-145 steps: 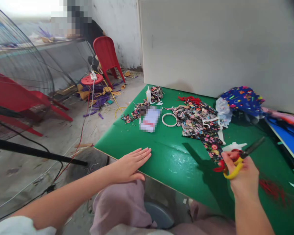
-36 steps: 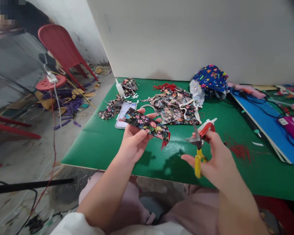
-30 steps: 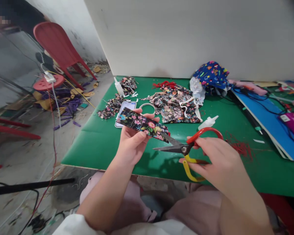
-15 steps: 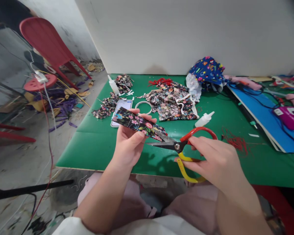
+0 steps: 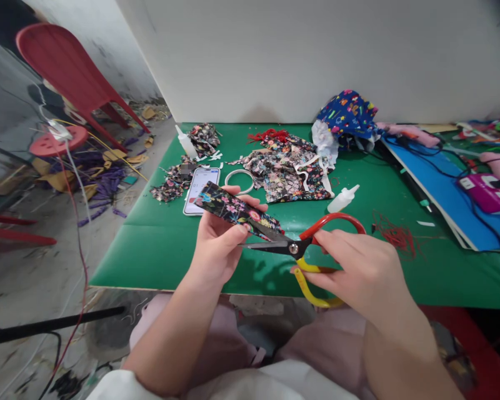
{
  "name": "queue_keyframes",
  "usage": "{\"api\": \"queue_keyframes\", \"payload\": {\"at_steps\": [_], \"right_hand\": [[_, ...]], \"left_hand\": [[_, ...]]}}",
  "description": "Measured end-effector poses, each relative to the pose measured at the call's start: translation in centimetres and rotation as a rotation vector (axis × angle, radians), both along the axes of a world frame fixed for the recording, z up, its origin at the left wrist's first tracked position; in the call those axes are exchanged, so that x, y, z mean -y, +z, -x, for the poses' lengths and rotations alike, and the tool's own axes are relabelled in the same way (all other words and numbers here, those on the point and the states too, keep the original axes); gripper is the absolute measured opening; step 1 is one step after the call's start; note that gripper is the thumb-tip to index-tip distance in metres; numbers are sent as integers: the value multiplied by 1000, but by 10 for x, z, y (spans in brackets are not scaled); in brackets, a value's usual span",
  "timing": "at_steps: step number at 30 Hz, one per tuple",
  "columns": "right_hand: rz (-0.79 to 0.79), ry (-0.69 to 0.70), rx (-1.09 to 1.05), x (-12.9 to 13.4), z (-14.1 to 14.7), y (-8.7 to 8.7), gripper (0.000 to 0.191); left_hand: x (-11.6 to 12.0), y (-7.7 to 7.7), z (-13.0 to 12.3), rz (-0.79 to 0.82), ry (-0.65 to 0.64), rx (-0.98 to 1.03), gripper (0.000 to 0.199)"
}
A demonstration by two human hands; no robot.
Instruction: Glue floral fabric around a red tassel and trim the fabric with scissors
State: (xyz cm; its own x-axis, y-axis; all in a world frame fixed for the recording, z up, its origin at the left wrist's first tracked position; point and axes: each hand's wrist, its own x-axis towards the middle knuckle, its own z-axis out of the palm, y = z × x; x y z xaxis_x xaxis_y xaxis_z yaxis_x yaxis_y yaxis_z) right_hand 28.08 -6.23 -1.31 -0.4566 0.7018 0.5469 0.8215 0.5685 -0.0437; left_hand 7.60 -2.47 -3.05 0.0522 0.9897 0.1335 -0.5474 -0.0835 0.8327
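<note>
Pinched in my left hand [image 5: 221,244] is a folded strip of black floral fabric [image 5: 233,206], held above the front of the table. My right hand [image 5: 358,266] grips a pair of scissors [image 5: 294,248] with one red and one yellow handle. The blades are spread; the upper one lies against the right end of the fabric, the lower one is below it, its tip near my left thumb. Behind my left hand lie a lit phone [image 5: 195,201] and a white roll of tape [image 5: 239,181]. A heap of floral fabric pieces [image 5: 287,175] lies farther back.
On the green table [image 5: 150,250] stand two white squeeze bottles [image 5: 186,143], one of them tipped at right. Fabric scraps [image 5: 169,180] lie left, red threads [image 5: 395,233] right. Blue patterned cloth [image 5: 346,116], a blue board [image 5: 445,189] and pink glue guns [image 5: 414,135] with cables occupy the right side.
The scissors have moved slightly left, with the upper blade farther along the fabric. My left hand keeps its hold on the strip. The whole view has shifted a little.
</note>
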Motion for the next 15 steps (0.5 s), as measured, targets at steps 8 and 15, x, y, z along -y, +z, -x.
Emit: {"api": "queue_keyframes", "payload": {"at_steps": [8, 15], "right_hand": [[-3, 2, -12, 1, 1, 0, 34], [137, -50, -222, -2, -4, -4, 24]], "left_hand": [[1, 1, 3, 79, -38, 5, 54], [-4, 4, -1, 57, 5, 31, 37]]}}
